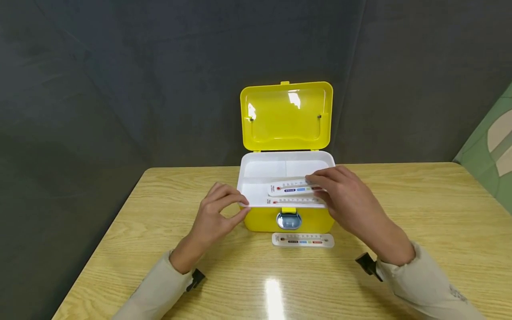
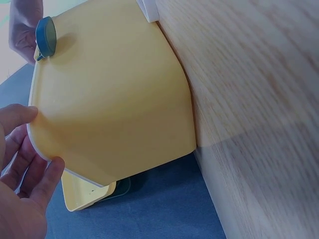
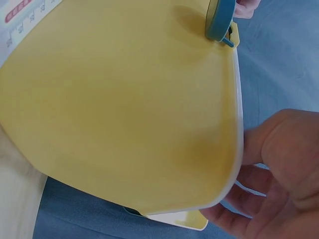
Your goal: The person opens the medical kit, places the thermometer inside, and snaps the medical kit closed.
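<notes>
Box [image 1: 260,221], yellow with a clear blue latch [image 1: 289,221] in front, is standing near the far edge of the worktop [image 1: 400,200], roughly midway between its far corners. Its yellow lid [image 1: 286,118] is leaning back, upright, before a dark curtain [image 1: 180,89]. White tray [image 1: 262,169] is filling the top — two smaller compartments are lying at the back, one long compartment along the front.

The right hand [image 1: 354,200] is pinching the right end of an upper thermometer [image 1: 292,188], slightly tilted, over the front compartment. A lower thermometer [image 1: 294,202] is lying inside that compartment, along the tray's front edge; whether the two are touching is hard to tell from this angle. The left hand [image 1: 212,218] is gripping the front left corner of the rim between thumb and fingers.

A third thermometer [image 1: 302,240] is lying on the worktop — just in front of the box, parallel to its front wall.
</notes>
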